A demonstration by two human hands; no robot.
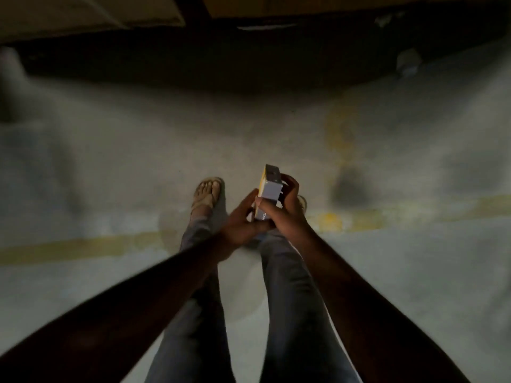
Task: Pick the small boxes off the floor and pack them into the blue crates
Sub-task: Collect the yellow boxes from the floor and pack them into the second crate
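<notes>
A small white, yellow and dark box (269,186) stands upright in the air above my legs, near the middle of the head view. My right hand (287,208) wraps its right side and lower part, fingers curled over the top edge. From the left, my left hand (243,219) holds the box's lower left side. A second white box may sit below the first between my hands, but the blur hides it. No blue crate is in view.
I stand on a grey concrete floor (110,167) crossed by a faded yellow painted line (83,247). My sandalled foot (208,193) points forward. A dark shadowed strip under shelving (249,64) runs along the far edge. A pale small object (407,62) lies far right.
</notes>
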